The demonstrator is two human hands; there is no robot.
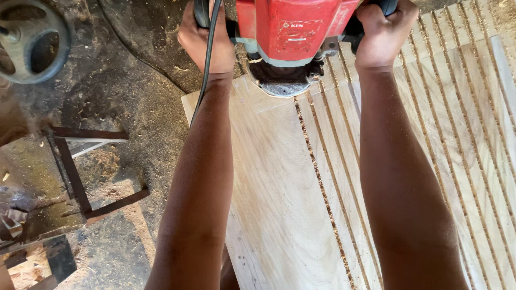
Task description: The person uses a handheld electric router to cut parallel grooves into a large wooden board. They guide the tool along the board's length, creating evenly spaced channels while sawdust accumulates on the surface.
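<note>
A red power router [290,32] stands on the far end of a pale wooden board [269,188], its round metal base at the end of a freshly cut groove. My left hand [207,37] grips the router's left black handle, and my right hand [382,32] grips the right one. A black power cord [207,70] runs down along my left forearm. Several parallel grooves [322,188] filled with sawdust cross the right part of the board; the left part is smooth.
To the left lies a dirty floor strewn with sawdust, with a dark metal frame [80,182] on it. A grey metal wheel [32,40] sits at the top left corner.
</note>
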